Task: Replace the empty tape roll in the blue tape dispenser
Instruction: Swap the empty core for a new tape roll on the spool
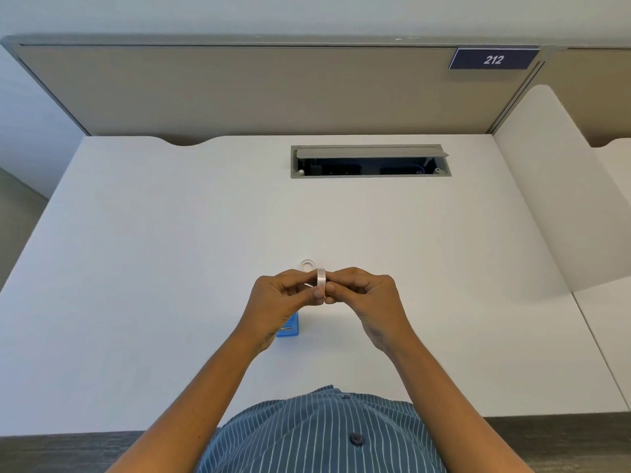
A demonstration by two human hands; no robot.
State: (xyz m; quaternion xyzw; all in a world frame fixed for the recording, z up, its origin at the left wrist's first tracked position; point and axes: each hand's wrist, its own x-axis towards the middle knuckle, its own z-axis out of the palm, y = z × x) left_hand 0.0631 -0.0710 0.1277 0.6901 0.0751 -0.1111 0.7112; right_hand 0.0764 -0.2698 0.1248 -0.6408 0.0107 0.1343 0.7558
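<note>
A clear tape roll (321, 280) stands on edge in the air above the white desk, pinched between my left hand (283, 298) and my right hand (365, 295), whose fingertips meet on either side of it. Just beyond the hands a second clear ring (307, 265), small and pale, lies flat on the desk. The blue tape dispenser (289, 327) sits on the desk under my left hand; only its near end shows, the rest is hidden by the hand and wrist.
The white desk (170, 268) has an open cable tray (370, 162) at the back middle. A tan partition wall (239, 90) with a "212" sign (493, 59) stands behind. A white divider (553, 186) rises on the right.
</note>
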